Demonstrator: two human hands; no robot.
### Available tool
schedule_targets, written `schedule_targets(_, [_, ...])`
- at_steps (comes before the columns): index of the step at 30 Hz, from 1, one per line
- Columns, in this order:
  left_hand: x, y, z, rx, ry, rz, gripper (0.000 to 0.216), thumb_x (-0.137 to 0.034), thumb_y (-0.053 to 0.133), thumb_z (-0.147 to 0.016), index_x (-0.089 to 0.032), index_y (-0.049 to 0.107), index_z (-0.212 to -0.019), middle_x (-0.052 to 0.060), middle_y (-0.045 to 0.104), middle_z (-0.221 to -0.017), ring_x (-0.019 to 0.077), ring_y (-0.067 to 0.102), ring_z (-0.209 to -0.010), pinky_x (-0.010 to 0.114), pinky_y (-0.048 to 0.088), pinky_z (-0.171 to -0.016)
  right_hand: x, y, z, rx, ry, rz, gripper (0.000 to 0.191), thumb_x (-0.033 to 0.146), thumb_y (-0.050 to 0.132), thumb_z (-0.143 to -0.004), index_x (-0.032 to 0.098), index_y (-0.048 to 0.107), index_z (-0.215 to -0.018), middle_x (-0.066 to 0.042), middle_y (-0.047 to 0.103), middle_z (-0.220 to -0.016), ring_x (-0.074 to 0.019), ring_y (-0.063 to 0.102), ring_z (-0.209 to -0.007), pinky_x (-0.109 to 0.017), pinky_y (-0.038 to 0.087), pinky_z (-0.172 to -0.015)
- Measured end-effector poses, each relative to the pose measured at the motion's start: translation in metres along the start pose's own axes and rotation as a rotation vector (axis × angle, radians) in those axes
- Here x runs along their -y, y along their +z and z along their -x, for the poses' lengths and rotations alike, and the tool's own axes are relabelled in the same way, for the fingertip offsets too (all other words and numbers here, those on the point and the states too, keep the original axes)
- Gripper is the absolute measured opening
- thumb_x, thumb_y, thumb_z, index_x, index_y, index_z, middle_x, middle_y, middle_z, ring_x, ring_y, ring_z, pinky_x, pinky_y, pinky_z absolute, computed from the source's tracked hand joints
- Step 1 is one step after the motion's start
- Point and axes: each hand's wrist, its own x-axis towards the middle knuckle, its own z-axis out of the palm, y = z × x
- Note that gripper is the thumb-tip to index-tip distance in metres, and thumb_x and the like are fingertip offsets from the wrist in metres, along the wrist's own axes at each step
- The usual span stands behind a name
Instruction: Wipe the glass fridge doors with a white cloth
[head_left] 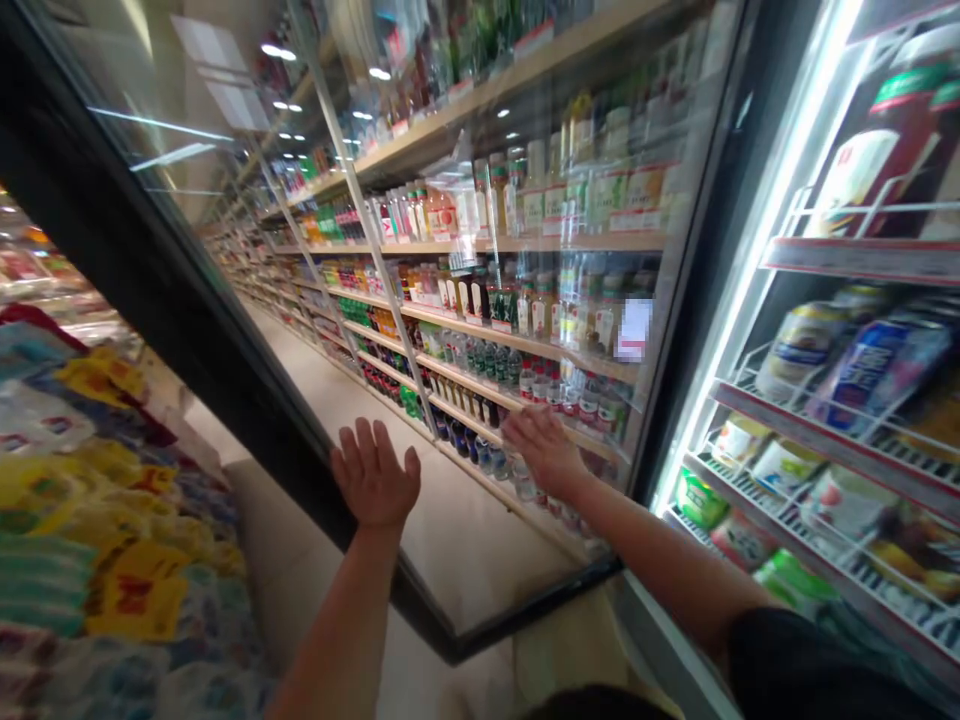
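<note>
A dark-framed glass door (pixel 277 435) stands swung out from a lit fridge. My left hand (pixel 376 475) lies spread against the door's left frame edge and glass, fingers pointing up. My right hand (pixel 545 452) reaches across to the lower part of the glass with its fingers stretched out, a little blurred. It seems to rest flat on the pane. Neither hand holds anything. Through or on the glass show shelves of drink bottles (pixel 540 305).
To the right, fridge shelves (pixel 840 258) hold a dark red bottle (pixel 862 160), cans and packs, including a blue pack (pixel 862 370). At left, yellow and clear plastic packages (pixel 139 590) are piled beside the pale floor (pixel 262 535). A black sleeve (pixel 780 660) covers my right upper arm.
</note>
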Motion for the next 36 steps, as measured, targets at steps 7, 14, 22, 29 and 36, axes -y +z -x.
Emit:
schedule_targets(7, [0.000,0.002,0.000,-0.025,-0.049,0.068,0.065,-0.046,0.051,-0.093,-0.008,0.045,-0.146,0.025,0.043,-0.151,0.0374,0.021,-0.152,0.061,0.014,-0.121,-0.053,-0.008,0.046,0.060,-0.062,0.106,0.052,0.009,0.045,-0.095,0.021,0.052,-0.145,-0.008,0.063,-0.140,-0.0242,0.045,-0.143,-0.047,0.033,-0.121])
schedule_targets(14, [-0.001,0.001,-0.004,-0.123,0.105,-0.027,0.069,-0.035,0.053,-0.094,-0.009,0.032,-0.154,0.024,0.039,-0.154,0.0352,0.020,-0.152,0.057,0.018,-0.122,-0.089,-0.026,0.008,-0.146,0.430,0.072,0.066,0.026,0.038,-0.102,0.019,0.011,-0.162,-0.014,0.022,-0.167,-0.0287,0.014,-0.156,-0.057,0.027,-0.123])
schedule_targets(22, [-0.004,-0.001,-0.006,-0.157,0.141,-0.053,0.072,-0.034,0.053,-0.094,-0.011,0.027,-0.157,0.022,0.037,-0.156,0.0342,0.021,-0.152,0.054,0.020,-0.121,-0.118,-0.043,-0.015,-0.246,0.535,-0.070,0.063,0.035,0.035,-0.103,0.022,0.015,-0.161,-0.013,0.020,-0.167,-0.0262,0.013,-0.157,-0.058,0.023,-0.124])
schedule_targets(29, [-0.005,-0.003,-0.008,-0.169,0.168,-0.089,0.073,-0.032,0.053,-0.094,-0.011,0.025,-0.157,0.022,0.036,-0.157,0.0334,0.020,-0.153,0.054,0.023,-0.121,-0.155,-0.059,-0.038,-0.502,0.780,-0.179,0.062,0.042,0.033,-0.101,0.015,0.028,-0.156,-0.019,0.028,-0.163,-0.0276,0.020,-0.155,-0.059,0.023,-0.124])
schedule_targets(36, [-0.006,-0.003,-0.006,-0.160,0.139,-0.045,0.073,-0.032,0.055,-0.093,-0.012,0.026,-0.157,0.021,0.037,-0.156,0.0342,0.020,-0.152,0.056,0.021,-0.121,-0.158,-0.073,-0.090,-0.552,0.674,-0.048,0.058,0.037,0.030,-0.102,0.017,0.025,-0.157,-0.015,0.027,-0.164,-0.0253,0.016,-0.155,-0.059,0.023,-0.124])
